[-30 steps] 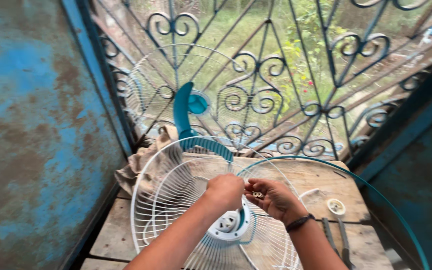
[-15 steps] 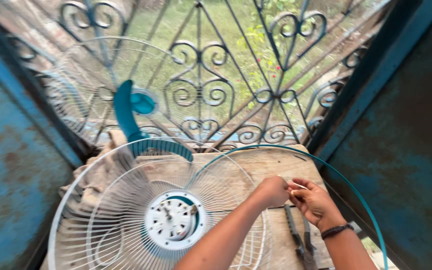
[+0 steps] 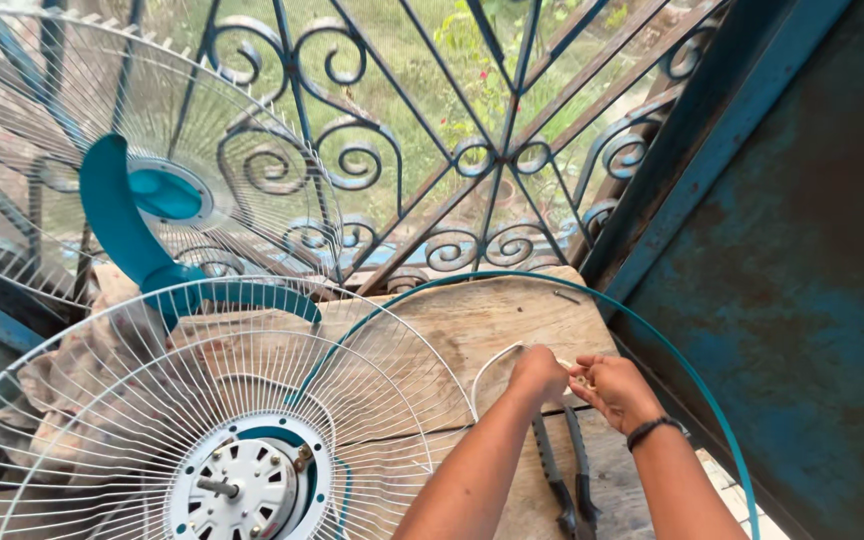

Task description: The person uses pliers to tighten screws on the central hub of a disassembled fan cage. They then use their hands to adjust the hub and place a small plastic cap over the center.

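Both my hands meet over a wooden board (image 3: 472,330) at the lower right. My left hand (image 3: 539,374) and my right hand (image 3: 612,388) pinch a thin white wire (image 3: 487,366) that loops off to the left. A dark band circles my right wrist. Left of the hands lies a white wire fan guard (image 3: 132,400) with the fan motor and shaft (image 3: 242,490) at its middle. A teal rim ring (image 3: 652,335) arcs around the board and my arms.
Black-handled pliers (image 3: 567,480) lie on the board under my forearms. A second white fan guard (image 3: 82,170) with a teal fan blade (image 3: 117,225) leans on the scrolled iron grille (image 3: 472,150). A worn blue wall (image 3: 812,250) stands at right. Cloth (image 3: 72,370) lies under the guard.
The view has swung right. My hands left the fan motor hub and moved right over the board, where they now hold the white wire above the pliers.
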